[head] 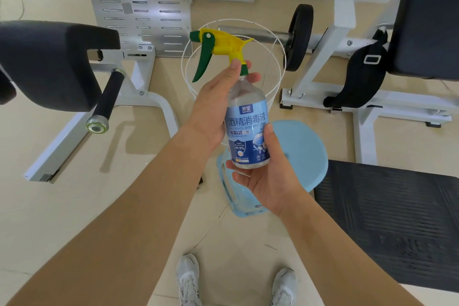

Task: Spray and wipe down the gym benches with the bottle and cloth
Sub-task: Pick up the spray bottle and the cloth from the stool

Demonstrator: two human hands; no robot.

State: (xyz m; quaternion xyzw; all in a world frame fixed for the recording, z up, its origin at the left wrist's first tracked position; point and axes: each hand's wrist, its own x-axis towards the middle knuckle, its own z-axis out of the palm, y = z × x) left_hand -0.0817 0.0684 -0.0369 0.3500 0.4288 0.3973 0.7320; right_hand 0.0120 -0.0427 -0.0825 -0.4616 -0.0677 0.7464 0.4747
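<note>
A clear spray bottle (248, 126) with a blue label and a yellow and green trigger head is held up in the middle of the view. My left hand (218, 104) grips its neck just under the trigger head. My right hand (265, 176) cups the bottle's base, thumb on the label. A black padded bench seat (47, 62) is at the left. Another black pad (427, 17) stands at the upper right. No cloth is in view.
A white wire basket (233, 62) stands on the floor behind the bottle. A light blue plastic stool (305, 151) sits below my hands. A black mesh chair seat (392, 218) is at the lower right. White machine frames and a barbell plate (298, 37) lie beyond.
</note>
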